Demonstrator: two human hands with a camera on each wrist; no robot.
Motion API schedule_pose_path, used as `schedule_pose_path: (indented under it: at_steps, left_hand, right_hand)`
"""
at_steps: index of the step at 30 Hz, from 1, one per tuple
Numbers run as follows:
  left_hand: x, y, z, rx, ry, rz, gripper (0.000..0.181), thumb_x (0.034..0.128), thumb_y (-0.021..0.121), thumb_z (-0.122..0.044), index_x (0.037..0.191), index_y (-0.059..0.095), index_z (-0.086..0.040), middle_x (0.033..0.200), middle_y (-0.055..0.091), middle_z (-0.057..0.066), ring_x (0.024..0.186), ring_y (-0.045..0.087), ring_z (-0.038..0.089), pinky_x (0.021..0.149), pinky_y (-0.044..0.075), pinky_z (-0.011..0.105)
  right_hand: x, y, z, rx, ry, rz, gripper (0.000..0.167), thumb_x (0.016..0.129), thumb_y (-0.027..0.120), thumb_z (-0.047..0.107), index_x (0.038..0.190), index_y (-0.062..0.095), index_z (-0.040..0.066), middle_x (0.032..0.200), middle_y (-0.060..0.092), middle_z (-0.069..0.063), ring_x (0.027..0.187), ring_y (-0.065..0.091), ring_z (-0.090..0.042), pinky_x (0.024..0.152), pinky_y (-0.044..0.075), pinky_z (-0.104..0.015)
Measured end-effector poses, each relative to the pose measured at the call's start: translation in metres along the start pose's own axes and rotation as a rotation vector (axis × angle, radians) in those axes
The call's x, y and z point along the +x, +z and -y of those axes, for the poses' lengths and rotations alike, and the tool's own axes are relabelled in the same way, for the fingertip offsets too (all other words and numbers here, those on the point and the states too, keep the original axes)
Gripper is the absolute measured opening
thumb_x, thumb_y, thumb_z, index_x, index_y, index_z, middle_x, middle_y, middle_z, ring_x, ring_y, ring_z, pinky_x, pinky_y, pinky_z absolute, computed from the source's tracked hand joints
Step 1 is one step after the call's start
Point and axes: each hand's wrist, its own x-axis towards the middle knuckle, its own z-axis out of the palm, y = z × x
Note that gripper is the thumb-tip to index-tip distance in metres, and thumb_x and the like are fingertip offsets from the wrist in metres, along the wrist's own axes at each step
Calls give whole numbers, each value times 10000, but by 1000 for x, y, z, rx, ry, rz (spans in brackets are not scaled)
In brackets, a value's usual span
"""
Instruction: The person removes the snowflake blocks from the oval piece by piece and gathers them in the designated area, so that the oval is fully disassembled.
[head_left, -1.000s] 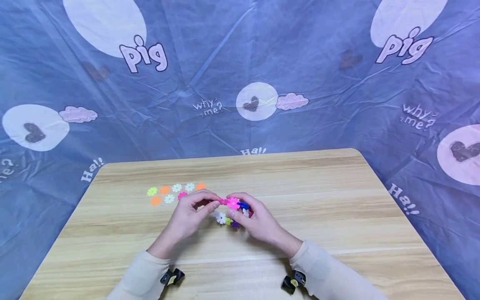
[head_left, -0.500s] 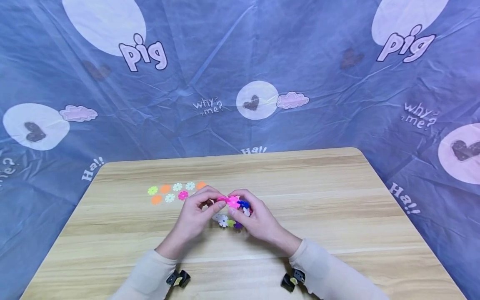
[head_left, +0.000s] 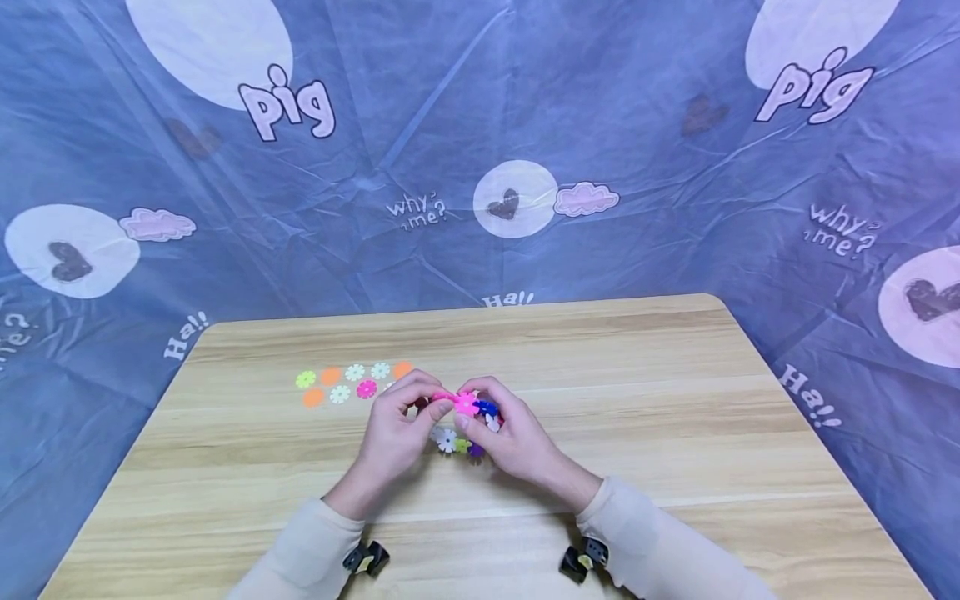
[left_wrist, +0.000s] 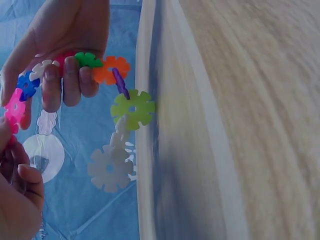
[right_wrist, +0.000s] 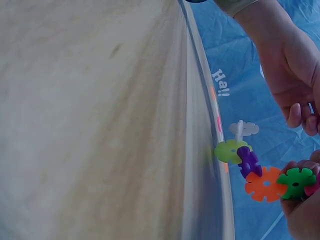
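Observation:
Both hands are raised over the table, joined by a chain of notched plastic snowflake discs. My left hand (head_left: 397, 421) pinches a magenta snowflake disc (head_left: 444, 397) that meets the chain's light pink disc (head_left: 467, 405). With thumb and fingers, my right hand (head_left: 519, 437) grips the chain near that pink disc and the blue disc (left_wrist: 28, 86). From the right fingers the chain curves on through a green disc (left_wrist: 88, 60), an orange disc (left_wrist: 111, 70), a purple disc (left_wrist: 120, 83) and a yellow-green disc (left_wrist: 132, 109). White discs (left_wrist: 110, 168) hang at its free end. Fingers hide part of the magenta disc.
Loose snowflake discs lie in rows left of the hands, among them a yellow-green one (head_left: 306, 379), orange ones (head_left: 331, 376), white ones (head_left: 355, 372) and a magenta one (head_left: 367, 389). The wooden table (head_left: 637, 358) meets a blue printed cloth (head_left: 435, 275) behind.
My left hand has shifted slightly right, bringing the magenta disc closer against the light pink one. A loose magenta disc on the table is now uncovered. My right hand has barely moved.

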Motion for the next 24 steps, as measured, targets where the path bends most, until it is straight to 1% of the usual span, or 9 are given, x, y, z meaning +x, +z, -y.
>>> schedule_pose_path:
  at_steps: [4, 8, 13, 17, 20, 22, 24]
  left_hand:
    - [-1, 2, 0, 37, 23, -4, 22, 965, 765, -26, 977, 766, -7, 960, 707, 72, 877, 605, 84, 765, 544, 201]
    - [-2, 2, 0, 55, 19, -8, 17, 978, 746, -19, 985, 759, -11, 986, 709, 70, 929, 625, 91, 833, 565, 206]
    - [-3, -2, 1, 60, -5, -23, 46, 979, 757, -37, 999, 773, -75, 1007, 727, 27, 925, 636, 91, 803, 563, 206]
    - [-5, -8, 2, 75, -16, -18, 55, 993, 758, -75, 1028, 791, -101, 1019, 752, 10, 907, 643, 89, 767, 557, 211]
    - [-6, -13, 1, 82, -48, -13, 86, 1013, 736, -79, 1069, 800, -87, 1064, 763, 20, 958, 663, 87, 820, 576, 208]
    - [-6, -17, 1, 85, -84, -17, 112, 1025, 720, -74, 1100, 804, -81, 1096, 760, 30, 988, 672, 97, 859, 582, 202]
    - [-7, -20, 0, 86, -127, -23, 133, 1030, 711, -64, 1122, 805, -81, 1131, 753, 33, 986, 683, 128, 860, 591, 201]
  right_hand:
    - [0, 0, 1, 0, -2, -2, 293, 1046, 704, 187, 1318, 633, 106, 1155, 729, -102, 951, 678, -116, 873, 597, -293]
    - [1, 0, 1, 1, 5, 0, 296, 1042, 710, 193, 1317, 634, 111, 1159, 729, -101, 956, 681, -115, 863, 603, -288]
    - [1, -1, 2, -2, 10, -2, 301, 1038, 719, 192, 1317, 637, 113, 1145, 727, -103, 929, 678, -110, 842, 609, -292]
    - [1, -1, 3, 6, 14, 0, 305, 1035, 722, 186, 1318, 638, 108, 1125, 722, -105, 898, 671, -105, 820, 608, -287]
    - [1, -1, 3, 12, 16, 4, 308, 1033, 726, 186, 1318, 640, 107, 1118, 721, -104, 883, 668, -103, 807, 607, -282]
    - [1, -1, 3, 14, 17, 4, 309, 1033, 728, 188, 1318, 641, 109, 1115, 721, -101, 879, 665, -100, 805, 605, -280]
    - [0, -1, 3, 13, 18, 2, 311, 1031, 731, 190, 1319, 643, 111, 1113, 722, -97, 882, 665, -97, 808, 605, -279]
